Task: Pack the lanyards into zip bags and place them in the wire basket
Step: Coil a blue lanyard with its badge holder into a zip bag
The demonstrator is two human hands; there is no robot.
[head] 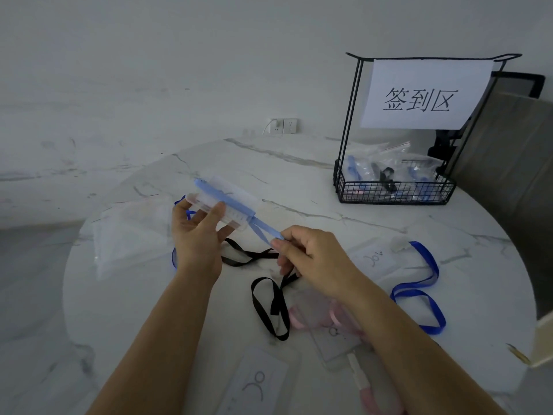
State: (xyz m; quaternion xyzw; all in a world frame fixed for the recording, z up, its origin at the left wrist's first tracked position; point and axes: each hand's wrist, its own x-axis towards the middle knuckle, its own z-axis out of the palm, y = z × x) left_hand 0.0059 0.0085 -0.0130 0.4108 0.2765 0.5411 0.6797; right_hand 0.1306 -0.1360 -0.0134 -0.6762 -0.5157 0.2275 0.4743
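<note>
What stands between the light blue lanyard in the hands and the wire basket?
Nothing visible. The light blue lanyard, held by the left hand and the right hand, has only bare table between it and the wire basket. It is not yet bagged.

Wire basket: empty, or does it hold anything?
Not empty: the wire basket holds several clear zip bags, with blue and black lanyards visible inside them.
</note>
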